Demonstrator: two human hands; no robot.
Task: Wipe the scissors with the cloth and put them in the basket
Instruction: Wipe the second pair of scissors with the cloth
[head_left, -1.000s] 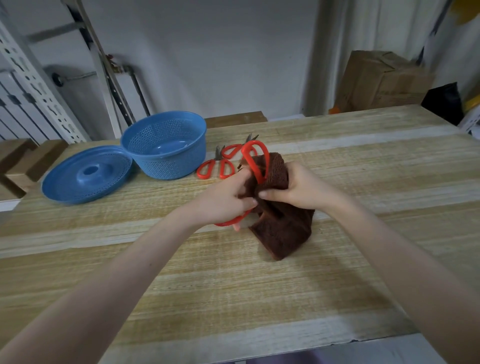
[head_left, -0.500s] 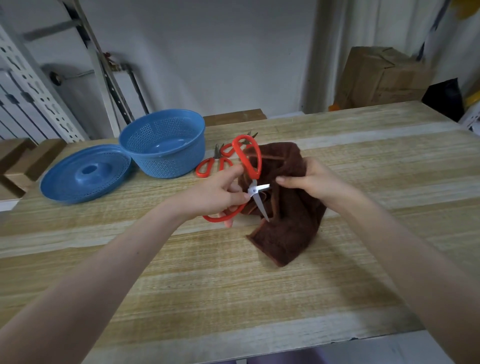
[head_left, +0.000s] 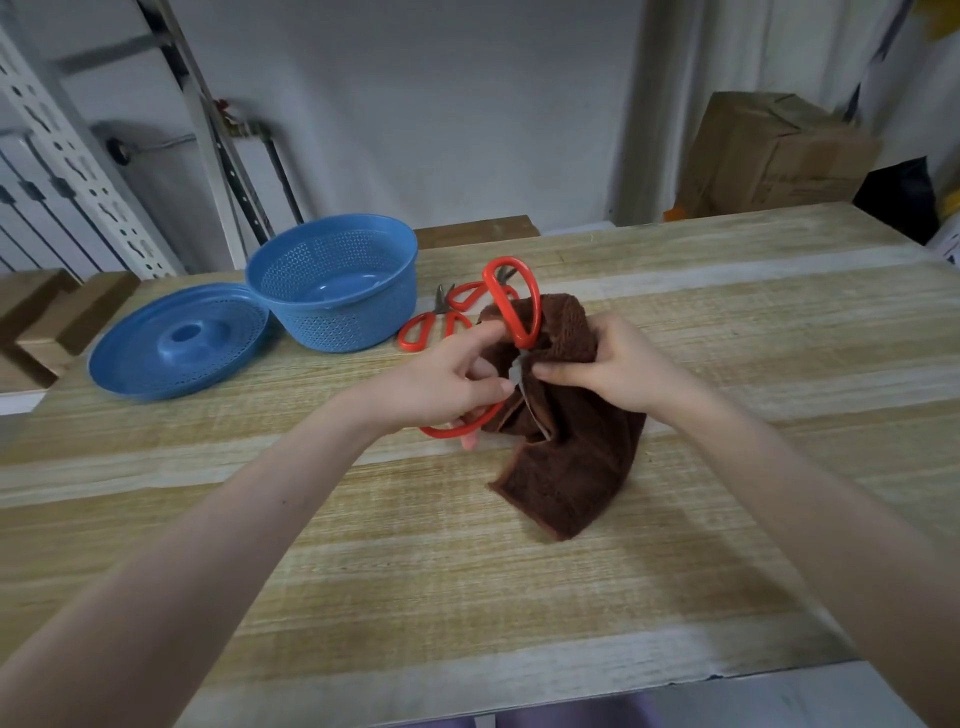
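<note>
Head view: the left hand (head_left: 449, 382) curls round the lower red loop of the scissors (head_left: 449, 432), held just above the tabletop (head_left: 363, 561). The right hand (head_left: 615, 369) pinches the brown cloth (head_left: 566, 467) over the blades, and its loose end hangs toward 6 o'clock. Half a second ago the blades stood bare against the cloth. Now only a sliver of metal shows, so another wiping stroke looks under way and the drop-off is not yet due. The blue basket (head_left: 337, 322) waits at 10 o'clock beside its lid (head_left: 176, 343), with spare scissors (head_left: 415, 332) at 11 o'clock
</note>
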